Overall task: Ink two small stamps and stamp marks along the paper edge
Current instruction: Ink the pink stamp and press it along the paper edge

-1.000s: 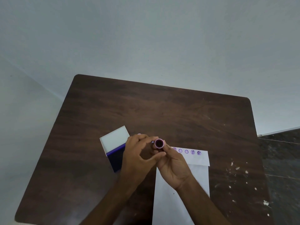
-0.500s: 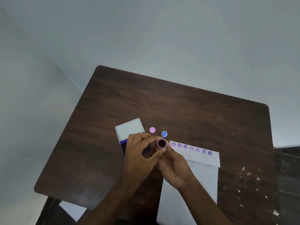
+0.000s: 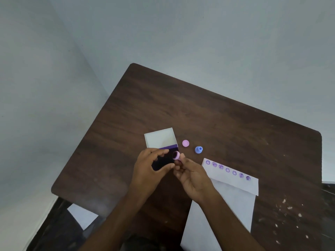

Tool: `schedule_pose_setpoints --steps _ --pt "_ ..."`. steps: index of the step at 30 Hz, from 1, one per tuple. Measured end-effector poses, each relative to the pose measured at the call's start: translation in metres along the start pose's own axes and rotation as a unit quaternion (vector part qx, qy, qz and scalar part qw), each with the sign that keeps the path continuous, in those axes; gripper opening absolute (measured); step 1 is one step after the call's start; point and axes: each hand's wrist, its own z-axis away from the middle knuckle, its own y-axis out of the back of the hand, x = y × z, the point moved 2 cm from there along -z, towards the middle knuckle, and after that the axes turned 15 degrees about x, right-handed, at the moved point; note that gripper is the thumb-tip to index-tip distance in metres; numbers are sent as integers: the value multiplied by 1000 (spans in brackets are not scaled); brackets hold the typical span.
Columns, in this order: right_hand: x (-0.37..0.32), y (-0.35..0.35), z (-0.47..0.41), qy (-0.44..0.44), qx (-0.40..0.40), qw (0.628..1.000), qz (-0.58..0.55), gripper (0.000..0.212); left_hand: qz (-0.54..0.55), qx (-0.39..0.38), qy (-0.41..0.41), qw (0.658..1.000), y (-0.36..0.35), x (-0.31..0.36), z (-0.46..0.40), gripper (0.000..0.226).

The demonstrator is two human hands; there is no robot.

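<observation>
Marks (image 3: 228, 170), seven, already line the paper (image 3: 233, 180) edge; my right hand (image 3: 194, 175) pinches the pink stamp (image 3: 176, 155), probably re-inking, left hand (image 3: 150, 169) loosely open.

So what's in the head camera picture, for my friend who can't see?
Right hand holds a pink stamp over a dark ink pad; left hand hovers beside it. A blue stamp and pink cap sit nearby, and seven purple marks line the paper edge.

Two bare, sleeveless forearms (image 3: 116, 216)
</observation>
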Motion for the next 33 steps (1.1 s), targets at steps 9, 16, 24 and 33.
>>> schedule_pose_setpoints --steps 9,16,24,33 --pt "8 -29 -24 336 209 783 480 22 -198 -48 10 979 -12 -66 -5 84" --pt "19 -36 -40 345 151 714 591 34 -233 -38 -40 971 -30 -75 -6 80" --pt "24 -41 -47 243 127 728 628 49 -259 -55 -54 963 -35 -77 -15 75" --pt "18 -52 -50 191 132 710 665 46 -276 -61 -79 956 -34 -82 -15 83"
